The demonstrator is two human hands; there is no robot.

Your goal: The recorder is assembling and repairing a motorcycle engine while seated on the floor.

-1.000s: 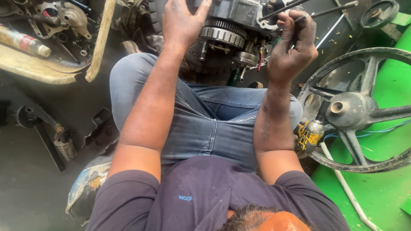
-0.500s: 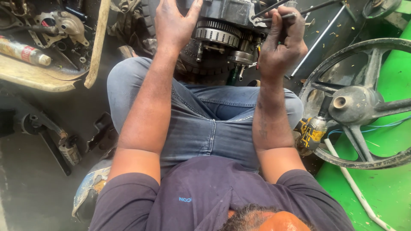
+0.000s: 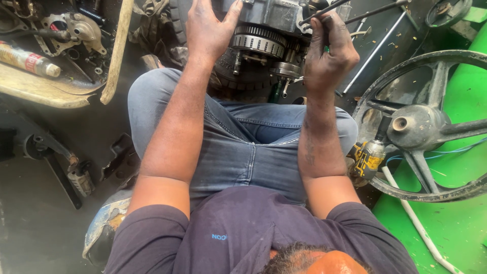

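Note:
A grey motorcycle engine [image 3: 271, 23] sits in front of my knees at the top of the head view, its ribbed clutch drum [image 3: 260, 41] facing me. My left hand [image 3: 209, 31] lies flat on the engine's left side, fingers spread against the casing. My right hand [image 3: 328, 53] is closed around a thin dark metal tool [image 3: 324, 10] whose shaft points up and right into the engine's right side. My legs in blue jeans [image 3: 243, 147] are folded under both forearms.
A black cast wheel [image 3: 421, 127] lies on a green surface [image 3: 456, 223] at the right, with a yellow and black power tool [image 3: 368, 157] beside my knee. A spray can [image 3: 28, 60], a wooden stick [image 3: 117, 50] and engine parts [image 3: 76, 28] lie at the left on the dark floor.
My view has shifted slightly, so the engine and both hands sit a little lower and closer in frame. The right hand has turned on the tool. The left hand stays on the casing.

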